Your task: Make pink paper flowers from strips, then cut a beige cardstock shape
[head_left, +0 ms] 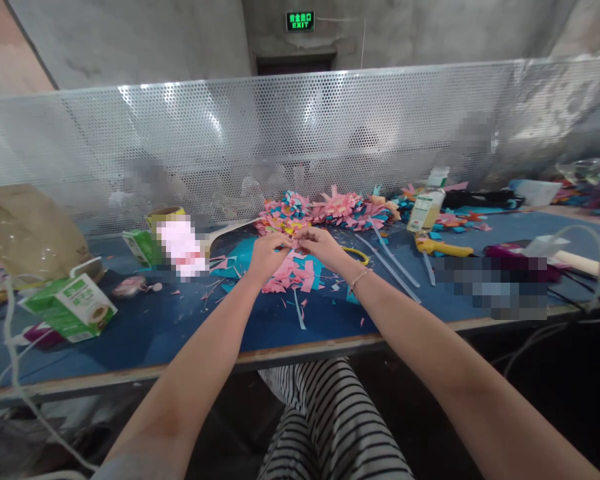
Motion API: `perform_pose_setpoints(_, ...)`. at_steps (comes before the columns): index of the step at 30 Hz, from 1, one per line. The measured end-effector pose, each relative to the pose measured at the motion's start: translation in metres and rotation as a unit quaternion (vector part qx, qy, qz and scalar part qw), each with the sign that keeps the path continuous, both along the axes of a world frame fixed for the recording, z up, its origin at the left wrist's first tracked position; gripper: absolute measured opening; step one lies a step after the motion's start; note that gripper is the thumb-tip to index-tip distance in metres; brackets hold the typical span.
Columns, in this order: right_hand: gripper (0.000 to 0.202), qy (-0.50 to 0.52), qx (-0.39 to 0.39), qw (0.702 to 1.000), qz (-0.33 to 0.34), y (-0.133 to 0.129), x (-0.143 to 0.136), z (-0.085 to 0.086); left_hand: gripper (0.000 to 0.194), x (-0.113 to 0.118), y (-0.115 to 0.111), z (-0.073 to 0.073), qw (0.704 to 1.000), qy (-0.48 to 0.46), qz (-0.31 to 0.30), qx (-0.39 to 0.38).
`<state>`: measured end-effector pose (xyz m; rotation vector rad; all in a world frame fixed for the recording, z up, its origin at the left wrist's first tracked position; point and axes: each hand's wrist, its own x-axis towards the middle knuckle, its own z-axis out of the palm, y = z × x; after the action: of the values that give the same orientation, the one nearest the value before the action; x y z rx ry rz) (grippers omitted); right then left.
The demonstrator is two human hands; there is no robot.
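Note:
My left hand and my right hand meet at the middle of the blue table, fingertips nearly touching. The fingers of both are pinched together on something small, perhaps a pink strip, too small to make out. Just below them lies a loose pile of pink strips on turquoise sheets. Behind the hands sit bunches of pink, blue and yellow strips. A yellow ring is beside my right wrist.
Green-white cartons and a blurred bright screen are at left. A bottle, a yellow-handled tool and clear sticks lie right. A perforated metal screen stands behind the table.

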<state>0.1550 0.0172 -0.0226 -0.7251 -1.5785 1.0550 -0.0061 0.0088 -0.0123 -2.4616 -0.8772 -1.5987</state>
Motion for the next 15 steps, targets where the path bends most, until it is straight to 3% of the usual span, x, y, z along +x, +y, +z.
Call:
perform_pose_setpoints(5,0.015,0.031,0.010,0.999,0.018,-0.0005,-0.0005,0.0001,0.012,-0.0011,0.0024,-0.0009,0.999,0.016,0.004,0.040)
perform_pose_setpoints(15,0.009,0.012,-0.020,1.000,-0.017,0.0001,-0.0009,0.0020,0.008,-0.0028,0.0030,-0.0020,0.990,0.108,0.032,0.085)
